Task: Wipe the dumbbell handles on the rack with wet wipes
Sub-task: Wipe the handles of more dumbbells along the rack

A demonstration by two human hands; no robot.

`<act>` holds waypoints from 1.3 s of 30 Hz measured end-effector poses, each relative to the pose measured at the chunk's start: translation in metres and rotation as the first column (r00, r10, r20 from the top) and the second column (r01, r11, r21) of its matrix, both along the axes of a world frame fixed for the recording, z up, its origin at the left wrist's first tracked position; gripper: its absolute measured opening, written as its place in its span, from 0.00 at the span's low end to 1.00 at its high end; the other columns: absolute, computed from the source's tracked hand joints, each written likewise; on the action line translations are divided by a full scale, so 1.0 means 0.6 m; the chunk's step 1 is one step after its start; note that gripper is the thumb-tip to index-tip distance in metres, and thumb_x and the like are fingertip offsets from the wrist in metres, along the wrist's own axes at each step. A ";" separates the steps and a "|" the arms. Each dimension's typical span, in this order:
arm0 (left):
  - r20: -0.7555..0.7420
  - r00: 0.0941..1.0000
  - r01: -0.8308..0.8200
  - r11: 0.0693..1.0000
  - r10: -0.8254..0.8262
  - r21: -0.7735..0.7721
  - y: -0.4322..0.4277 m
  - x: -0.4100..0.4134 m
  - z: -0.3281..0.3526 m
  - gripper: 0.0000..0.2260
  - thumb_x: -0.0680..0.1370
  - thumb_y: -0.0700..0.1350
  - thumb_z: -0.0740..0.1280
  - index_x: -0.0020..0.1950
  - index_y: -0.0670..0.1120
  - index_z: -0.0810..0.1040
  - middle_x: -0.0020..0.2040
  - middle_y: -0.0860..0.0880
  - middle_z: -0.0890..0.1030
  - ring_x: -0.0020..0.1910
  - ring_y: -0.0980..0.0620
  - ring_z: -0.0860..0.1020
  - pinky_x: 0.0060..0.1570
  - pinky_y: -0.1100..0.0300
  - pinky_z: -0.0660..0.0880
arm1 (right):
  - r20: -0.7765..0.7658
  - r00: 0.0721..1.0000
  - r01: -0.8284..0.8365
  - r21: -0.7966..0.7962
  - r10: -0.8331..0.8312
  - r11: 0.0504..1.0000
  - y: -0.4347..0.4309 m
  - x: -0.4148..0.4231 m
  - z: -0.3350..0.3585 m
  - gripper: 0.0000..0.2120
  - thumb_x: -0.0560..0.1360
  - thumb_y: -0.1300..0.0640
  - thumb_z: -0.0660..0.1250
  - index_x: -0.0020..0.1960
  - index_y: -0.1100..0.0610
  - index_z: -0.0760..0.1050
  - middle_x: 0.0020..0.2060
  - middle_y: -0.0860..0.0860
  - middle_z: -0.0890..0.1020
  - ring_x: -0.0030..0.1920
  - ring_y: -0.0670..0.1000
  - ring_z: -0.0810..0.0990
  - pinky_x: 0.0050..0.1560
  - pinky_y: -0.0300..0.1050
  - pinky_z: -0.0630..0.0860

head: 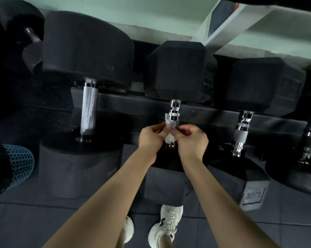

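Observation:
A white wet wipe (169, 131) is wrapped around the chrome handle (174, 113) of the middle hex dumbbell (178, 70) on the black rack (133, 106). My left hand (152, 138) pinches the wipe from the left side of the handle. My right hand (193, 140) pinches it from the right. Both hands meet at the lower half of the handle, whose bottom end is hidden behind them. A round dumbbell with a long knurled handle (88, 109) lies to the left. Another hex dumbbell handle (241, 133) lies to the right.
A further chrome handle (310, 140) shows at the far right edge. A blue perforated object (20, 165) sits low at the left. My white shoes (166, 228) stand on dark floor tiles below the rack. A pale green wall (151, 11) runs behind the weights.

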State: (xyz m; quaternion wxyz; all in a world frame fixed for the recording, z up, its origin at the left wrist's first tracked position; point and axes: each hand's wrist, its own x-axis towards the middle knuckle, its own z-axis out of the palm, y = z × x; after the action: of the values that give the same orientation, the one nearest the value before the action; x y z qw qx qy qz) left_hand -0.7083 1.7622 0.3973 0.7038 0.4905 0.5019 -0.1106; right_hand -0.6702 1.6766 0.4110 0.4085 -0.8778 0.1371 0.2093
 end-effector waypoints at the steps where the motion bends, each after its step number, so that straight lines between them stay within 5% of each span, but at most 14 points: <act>1: -0.007 0.999 -0.034 0.998 0.034 -0.062 0.002 0.004 -0.003 0.19 0.73 0.49 0.71 0.62 0.44 0.77 0.54 0.47 0.82 0.52 0.51 0.80 0.50 0.60 0.76 | -0.025 0.998 0.053 0.051 -0.052 0.997 -0.001 0.001 -0.002 0.12 0.67 0.50 0.77 0.44 0.56 0.80 0.36 0.46 0.82 0.37 0.42 0.80 0.37 0.30 0.73; 4: 0.040 0.990 -0.128 0.976 0.137 -0.178 0.009 0.019 -0.007 0.16 0.73 0.45 0.71 0.60 0.42 0.79 0.52 0.43 0.83 0.51 0.47 0.82 0.56 0.53 0.77 | -0.091 0.987 0.145 0.175 -0.130 0.974 -0.002 0.004 -0.006 0.09 0.67 0.55 0.77 0.44 0.57 0.81 0.38 0.48 0.84 0.40 0.45 0.82 0.39 0.34 0.76; 8: 0.099 0.986 -0.122 0.985 0.134 -0.122 0.020 0.060 -0.005 0.09 0.77 0.44 0.67 0.53 0.41 0.80 0.38 0.46 0.82 0.36 0.50 0.80 0.40 0.58 0.77 | -0.071 0.993 0.109 0.277 -0.092 0.955 0.008 0.036 -0.006 0.06 0.67 0.58 0.76 0.39 0.59 0.80 0.36 0.54 0.84 0.36 0.49 0.82 0.35 0.39 0.78; 12: 0.102 0.993 -0.042 0.993 0.054 -0.113 0.016 0.049 -0.008 0.10 0.78 0.48 0.64 0.54 0.45 0.80 0.49 0.45 0.83 0.50 0.49 0.82 0.54 0.55 0.77 | -0.003 1.000 -0.006 0.249 0.007 0.968 0.005 0.046 -0.012 0.07 0.68 0.57 0.76 0.43 0.57 0.82 0.37 0.50 0.84 0.39 0.46 0.83 0.41 0.37 0.79; 15: 0.163 0.986 0.007 0.988 0.019 -0.157 0.022 0.033 -0.001 0.08 0.79 0.47 0.63 0.54 0.46 0.79 0.49 0.46 0.83 0.48 0.51 0.82 0.51 0.60 0.78 | -0.098 0.995 0.041 0.294 -0.012 0.955 -0.007 0.033 -0.012 0.04 0.68 0.58 0.75 0.41 0.54 0.81 0.37 0.49 0.84 0.40 0.47 0.83 0.43 0.38 0.79; 19: 0.199 0.980 0.029 0.993 -0.006 -0.112 0.039 0.067 0.011 0.09 0.80 0.37 0.61 0.46 0.46 0.78 0.42 0.49 0.81 0.42 0.53 0.80 0.49 0.59 0.77 | -0.096 0.995 0.026 0.274 0.001 0.961 0.011 0.071 -0.008 0.06 0.69 0.57 0.75 0.40 0.61 0.82 0.35 0.53 0.84 0.37 0.50 0.83 0.40 0.41 0.79; 26: 0.141 0.990 0.005 0.999 0.001 -0.040 0.017 0.049 -0.004 0.08 0.78 0.43 0.66 0.56 0.48 0.79 0.52 0.48 0.83 0.56 0.50 0.80 0.61 0.54 0.73 | -0.128 0.992 0.030 0.327 0.012 0.945 0.005 0.065 -0.016 0.06 0.69 0.53 0.75 0.40 0.56 0.82 0.37 0.50 0.85 0.39 0.47 0.84 0.42 0.37 0.79; 30: 0.125 0.992 0.028 0.999 -0.027 -0.014 0.025 0.072 0.006 0.06 0.78 0.44 0.65 0.43 0.52 0.79 0.44 0.51 0.83 0.49 0.51 0.81 0.59 0.52 0.76 | -0.145 0.989 0.065 0.373 -0.011 0.926 0.018 0.089 -0.012 0.04 0.71 0.57 0.73 0.42 0.59 0.83 0.39 0.50 0.86 0.42 0.47 0.85 0.49 0.40 0.80; 35: 0.112 0.984 0.136 0.990 -0.140 0.040 0.022 0.047 -0.005 0.05 0.78 0.48 0.66 0.51 0.51 0.79 0.49 0.52 0.83 0.49 0.57 0.80 0.58 0.59 0.75 | -0.186 0.980 0.021 0.428 0.065 0.904 -0.004 0.068 -0.012 0.02 0.71 0.58 0.73 0.43 0.56 0.84 0.38 0.46 0.86 0.43 0.44 0.84 0.45 0.32 0.78; 39: 0.082 0.963 0.246 0.963 -0.255 0.109 0.022 0.012 -0.007 0.12 0.76 0.49 0.68 0.58 0.51 0.79 0.48 0.57 0.81 0.49 0.60 0.79 0.53 0.69 0.74 | -0.253 0.962 -0.024 0.305 0.105 0.952 -0.027 0.047 -0.014 0.06 0.67 0.55 0.76 0.40 0.56 0.83 0.37 0.51 0.86 0.40 0.48 0.85 0.45 0.41 0.80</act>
State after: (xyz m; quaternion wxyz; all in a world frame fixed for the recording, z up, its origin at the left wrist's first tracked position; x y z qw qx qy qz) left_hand -0.7010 1.7753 0.3934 0.6824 0.5886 0.4065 -0.1505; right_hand -0.6420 1.6602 0.4025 0.5074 -0.7737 0.1284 0.3572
